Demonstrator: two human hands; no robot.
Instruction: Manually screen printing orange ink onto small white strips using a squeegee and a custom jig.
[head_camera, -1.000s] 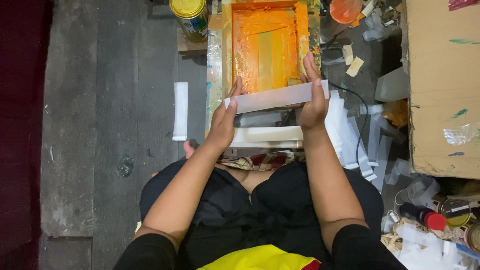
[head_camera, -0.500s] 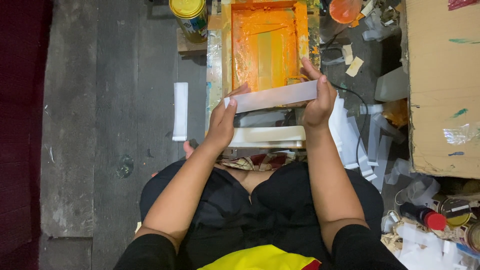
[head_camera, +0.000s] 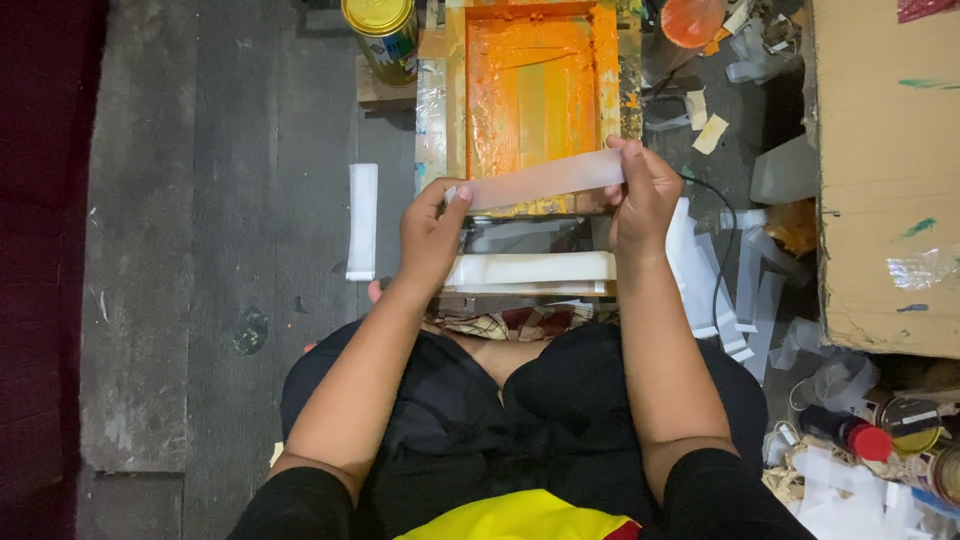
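Observation:
I hold a long translucent white strip (head_camera: 545, 180) stretched between both hands, just above the near edge of an orange-stained screen-printing frame (head_camera: 535, 95). My left hand (head_camera: 430, 235) pinches the strip's left end. My right hand (head_camera: 640, 195) grips its right end, fingers curled over the top. Below the hands lies a stack of similar white strips (head_camera: 530, 270) on the floor in front of my crossed legs.
A yellow-lidded can (head_camera: 382, 35) stands left of the frame. One loose white strip (head_camera: 361, 220) lies on the dark wooden floor at left. More strips (head_camera: 720, 290) are scattered right, beside a large cardboard box (head_camera: 885, 170). Bottles and tins (head_camera: 880, 430) crowd the lower right.
Both hands have lifted the strip slightly and tilted its right end a little higher over the frame's near edge; the right hand's fingers have closed further over it.

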